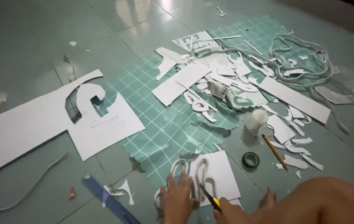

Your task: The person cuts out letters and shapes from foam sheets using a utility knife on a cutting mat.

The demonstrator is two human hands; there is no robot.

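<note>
My left hand [177,198] presses flat on white foam-board cut-outs [181,166] at the bottom centre, fingers spread over curved loop shapes. My right hand [229,213] grips a yellow-and-black craft knife [211,200], its blade tip against the cut-out beside a white board square [222,174]. Both hands work at the near edge of a green gridded cutting mat [160,120] with a scalloped edge.
A large white board [23,124] with a shape cut out lies at left. Scraps, strips and offcuts [243,74] litter the mat's far side. A pencil [275,152], a tape roll [250,159], a blue ruler [110,201] and my bare knee [330,203] are close by.
</note>
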